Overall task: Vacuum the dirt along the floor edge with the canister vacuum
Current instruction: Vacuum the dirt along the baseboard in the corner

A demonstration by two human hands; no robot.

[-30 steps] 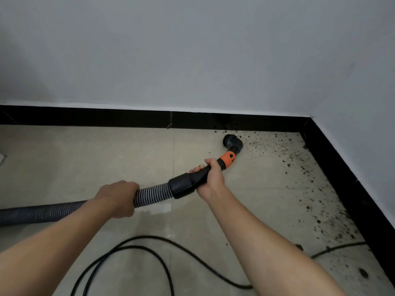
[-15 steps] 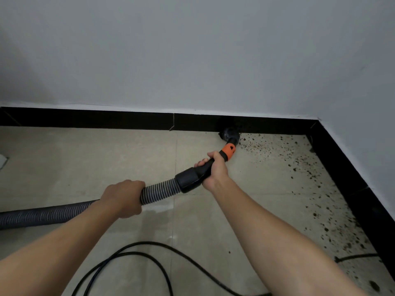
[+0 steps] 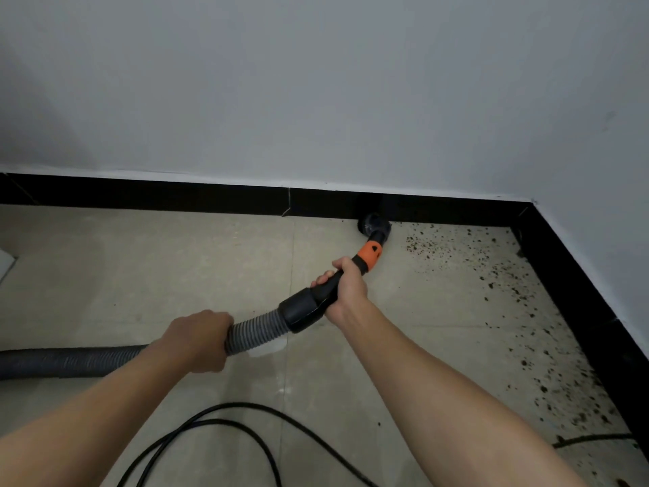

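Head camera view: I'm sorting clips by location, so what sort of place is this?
Probably the corner of an indoor room, perhaps in a home. Pale floor tiles meet a black skirting board under plain painted walls, and a vacuum hose reaches toward scattered dirt near the corner.

Open floor (image 3: 140, 268) lies to the L of the nozzle (image 3: 374, 224), which sits right at the black skirting (image 3: 175, 196); skirting + wall (image 3: 316, 100) stop any fwd pass. R side is shut in by the corner's side skirting (image 3: 579, 311). Nearer in, hose (image 3: 70, 362) w/ handle (image 3: 302, 309) crosses from the L, and a cable (image 3: 242, 404) loops over the floor.
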